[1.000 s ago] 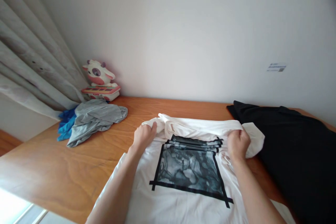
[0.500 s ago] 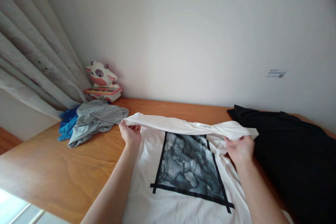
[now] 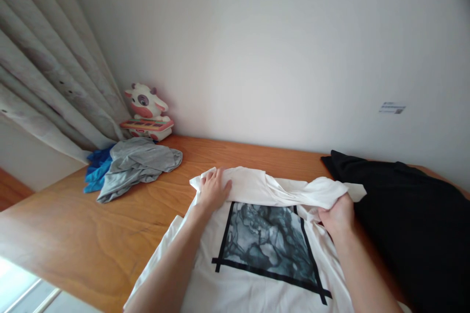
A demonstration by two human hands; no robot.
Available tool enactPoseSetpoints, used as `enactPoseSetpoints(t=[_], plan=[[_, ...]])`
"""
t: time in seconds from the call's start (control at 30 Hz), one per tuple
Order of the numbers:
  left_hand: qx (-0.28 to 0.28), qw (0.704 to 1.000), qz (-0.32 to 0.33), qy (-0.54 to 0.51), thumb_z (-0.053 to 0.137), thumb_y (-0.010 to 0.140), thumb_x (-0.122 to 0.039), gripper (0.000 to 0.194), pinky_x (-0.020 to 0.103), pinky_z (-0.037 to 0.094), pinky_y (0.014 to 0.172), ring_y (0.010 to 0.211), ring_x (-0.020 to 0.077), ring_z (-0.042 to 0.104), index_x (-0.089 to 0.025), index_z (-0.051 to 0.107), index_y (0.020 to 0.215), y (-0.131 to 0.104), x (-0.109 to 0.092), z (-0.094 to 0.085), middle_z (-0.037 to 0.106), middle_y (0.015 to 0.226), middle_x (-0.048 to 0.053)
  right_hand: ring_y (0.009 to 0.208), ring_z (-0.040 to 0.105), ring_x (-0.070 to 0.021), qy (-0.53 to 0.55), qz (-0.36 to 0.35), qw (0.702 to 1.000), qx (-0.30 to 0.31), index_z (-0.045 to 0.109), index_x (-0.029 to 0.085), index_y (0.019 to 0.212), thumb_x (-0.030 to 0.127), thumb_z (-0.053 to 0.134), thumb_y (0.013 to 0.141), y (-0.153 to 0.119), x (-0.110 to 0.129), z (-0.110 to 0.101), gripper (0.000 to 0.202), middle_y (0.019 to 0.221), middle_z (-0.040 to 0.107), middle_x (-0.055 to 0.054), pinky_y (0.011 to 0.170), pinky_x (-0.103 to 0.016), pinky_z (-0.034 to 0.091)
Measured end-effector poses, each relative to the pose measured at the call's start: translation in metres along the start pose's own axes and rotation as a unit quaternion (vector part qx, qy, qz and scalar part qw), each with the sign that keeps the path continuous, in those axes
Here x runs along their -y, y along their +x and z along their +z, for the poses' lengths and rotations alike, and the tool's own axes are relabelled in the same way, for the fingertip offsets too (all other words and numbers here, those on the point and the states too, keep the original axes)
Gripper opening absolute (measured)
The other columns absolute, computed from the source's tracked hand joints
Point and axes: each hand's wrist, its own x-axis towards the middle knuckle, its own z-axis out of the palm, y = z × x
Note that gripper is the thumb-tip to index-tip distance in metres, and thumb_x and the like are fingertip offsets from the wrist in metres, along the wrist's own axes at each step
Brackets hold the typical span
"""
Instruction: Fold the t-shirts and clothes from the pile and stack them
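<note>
Taking the framed print as the centre of a clock face, a white T-shirt (image 3: 264,257) is spreading around it over the bench (image 3: 88,227), its far edge lying folded at twelve. The marbled grey print (image 3: 270,234) is facing up. At ten, the left hand (image 3: 215,190) is resting palm-down on the fold, its fingers loosely spread and lying over the cloth. Between two and three, the right hand (image 3: 340,212) is gripping the bunched edge, fingers closed around it. A black garment (image 3: 414,220) is lying at three. Farther out at ten, a crumpled grey garment (image 3: 139,164) is partly covering a blue cloth (image 3: 98,171), and a cow-shaped toy keyboard (image 3: 147,115) is standing just behind them.
</note>
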Motion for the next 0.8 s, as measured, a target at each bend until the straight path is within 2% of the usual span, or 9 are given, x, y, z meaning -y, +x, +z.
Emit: enactPoseSetpoints(t=[0.1,0.17,0.27,0.33,0.43,0.6,0.67,0.73,0.8], plan=[[-0.024,0.997,-0.026,-0.071,0.068,0.084,-0.038,0.061,0.048,0.035,0.11,0.122,0.0366,0.058,-0.017,0.051,0.138,0.004,0.012,0.006,0.069,0.12,0.016,0.066,0.065,-0.0198,-0.031,-0.017,0.999,0.021,0.06,0.027,0.076,0.035,0.063,0.074,-0.006,0.003,-0.007,0.009,0.067,0.063,0.003,0.053,-0.028,0.054],[-0.041,0.995,-0.026,-0.087,0.074,0.079,-0.044,0.064,0.048,0.039,0.106,0.116,0.0385,0.062,-0.017,0.056,0.134,0.007,0.017,0.008,0.07,0.114,0.017,0.071,0.067,-0.0216,-0.047,-0.025,0.998,0.034,0.06,0.027,0.079,0.032,0.064,0.074,-0.01,0.004,-0.01,0.008,0.07,0.065,0.003,0.055,-0.031,0.054],[-0.007,0.999,-0.013,-0.03,0.071,0.082,-0.044,0.035,0.047,0.041,0.104,0.109,0.0356,0.063,-0.022,0.07,0.109,0.009,0.018,0.006,0.07,0.104,0.013,0.076,0.067,-0.0231,-0.061,-0.033,0.996,0.049,0.061,0.026,0.083,0.031,0.065,0.073,-0.013,0.006,-0.009,0.012,0.074,0.066,0.002,0.059,-0.034,0.056],[0.011,1.0,-0.007,-0.015,0.067,0.085,-0.037,0.017,0.043,0.043,0.101,0.104,0.0309,0.064,-0.025,0.072,0.096,0.01,0.016,0.004,0.069,0.097,0.008,0.078,0.068,-0.0236,-0.062,-0.036,0.996,0.055,0.061,0.026,0.085,0.032,0.066,0.073,-0.012,0.008,-0.005,0.014,0.076,0.067,0.001,0.061,-0.035,0.057],[-0.016,0.998,0.002,-0.062,0.065,0.085,-0.028,0.012,0.039,0.047,0.093,0.096,0.0271,0.063,-0.025,0.072,0.095,0.012,0.015,0.002,0.065,0.096,0.008,0.079,0.069,-0.0244,-0.05,-0.031,0.996,0.066,0.062,0.026,0.087,0.039,0.061,0.078,-0.007,0.013,0.003,0.016,0.08,0.069,0.0,0.063,-0.038,0.058],[-0.067,0.987,0.057,-0.137,0.061,0.085,-0.02,0.011,0.042,0.044,0.099,0.103,0.0281,0.061,-0.025,0.068,0.092,0.013,0.016,0.0,0.069,0.104,0.008,0.082,0.07,-0.0261,0.036,0.01,0.997,0.073,0.064,0.026,0.089,0.051,0.054,0.082,-0.006,0.02,0.012,0.028,0.086,0.071,-0.002,0.065,-0.042,0.059],[-0.049,0.985,0.059,-0.156,0.06,0.082,-0.016,0.017,0.04,0.047,0.093,0.092,0.0259,0.063,-0.026,0.066,0.094,0.012,0.014,-0.002,0.07,0.096,0.005,0.082,0.07,-0.0265,0.048,0.022,0.996,0.069,0.064,0.025,0.088,0.053,0.054,0.081,-0.009,0.022,0.014,0.031,0.085,0.071,-0.002,0.066,-0.042,0.059],[-0.002,0.982,0.065,-0.179,0.06,0.074,-0.01,0.034,0.036,0.049,0.084,0.078,0.023,0.063,-0.026,0.066,0.103,0.009,0.011,-0.006,0.07,0.087,0.002,0.08,0.069,-0.0265,0.039,0.021,0.997,0.067,0.063,0.025,0.085,0.056,0.053,0.08,-0.011,0.022,0.016,0.033,0.083,0.069,-0.002,0.066,-0.042,0.058],[0.056,0.977,0.094,-0.183,0.06,0.065,-0.006,0.052,0.035,0.049,0.082,0.076,0.023,0.063,-0.027,0.066,0.112,0.006,0.006,-0.01,0.069,0.084,0.0,0.077,0.068,-0.0259,0.006,-0.005,0.999,0.05,0.062,0.025,0.083,0.058,0.051,0.079,-0.013,0.02,0.017,0.035,0.08,0.067,-0.002,0.065,-0.041,0.056]])
